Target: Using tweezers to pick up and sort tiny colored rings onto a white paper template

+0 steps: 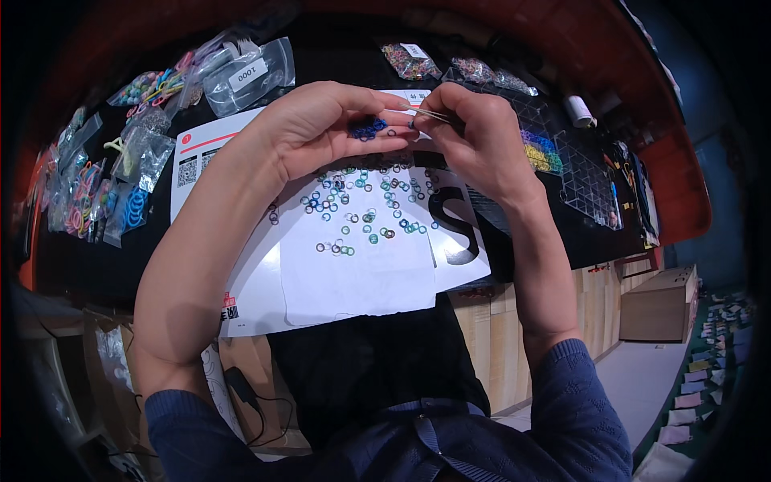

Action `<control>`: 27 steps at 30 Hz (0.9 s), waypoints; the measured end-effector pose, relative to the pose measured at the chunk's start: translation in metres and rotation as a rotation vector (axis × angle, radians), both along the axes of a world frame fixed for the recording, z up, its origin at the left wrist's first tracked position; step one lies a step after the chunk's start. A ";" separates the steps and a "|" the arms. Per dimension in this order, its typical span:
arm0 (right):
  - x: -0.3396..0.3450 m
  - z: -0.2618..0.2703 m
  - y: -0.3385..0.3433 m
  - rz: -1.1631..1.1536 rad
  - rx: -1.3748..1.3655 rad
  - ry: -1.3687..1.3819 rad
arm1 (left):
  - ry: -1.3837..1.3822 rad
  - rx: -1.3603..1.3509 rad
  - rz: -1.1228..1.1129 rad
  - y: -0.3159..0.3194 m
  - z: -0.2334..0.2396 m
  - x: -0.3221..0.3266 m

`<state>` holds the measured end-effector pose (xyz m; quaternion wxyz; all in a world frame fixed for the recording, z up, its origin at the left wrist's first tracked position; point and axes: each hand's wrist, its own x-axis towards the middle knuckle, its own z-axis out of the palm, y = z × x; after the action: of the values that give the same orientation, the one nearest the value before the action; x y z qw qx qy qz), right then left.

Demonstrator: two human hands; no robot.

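My left hand (328,123) is turned palm up above the paper, cupping a small heap of blue rings (365,128) in its fingers. One separate dark ring (392,132) rests on those fingers. Between the fingertips of my right hand (476,129) is a thin metal tool with two slender prongs, seemingly tweezers (426,112); its tip points at my left fingertips. A tiny blue piece (411,125) shows by my right fingertips. Below both hands, many small green, blue and brown rings (367,218) lie scattered on a white sheet of paper (361,283).
Beneath the sheet lies a larger printed white board (250,289). Plastic bags of colourful bands and beads (84,205) crowd the left, near a clear labelled bag (247,78). Bagged rings (411,62) lie at the back. A clear divided box (587,175) and white bottle (579,112) stand right.
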<state>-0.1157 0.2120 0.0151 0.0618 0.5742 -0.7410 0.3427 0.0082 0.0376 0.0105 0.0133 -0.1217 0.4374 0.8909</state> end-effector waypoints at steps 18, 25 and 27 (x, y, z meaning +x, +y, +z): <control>0.006 0.006 0.003 -0.014 -0.040 -0.052 | 0.000 -0.011 0.106 0.001 0.001 0.000; 0.003 0.002 0.003 -0.004 -0.041 0.004 | 0.002 -0.006 0.081 0.001 -0.001 -0.001; 0.004 0.003 0.003 -0.003 -0.036 0.025 | -0.003 -0.012 0.080 0.001 -0.001 -0.001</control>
<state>-0.1113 0.2150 0.0176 0.0818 0.5759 -0.7349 0.3486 0.0070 0.0384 0.0094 -0.0222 -0.1406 0.4375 0.8879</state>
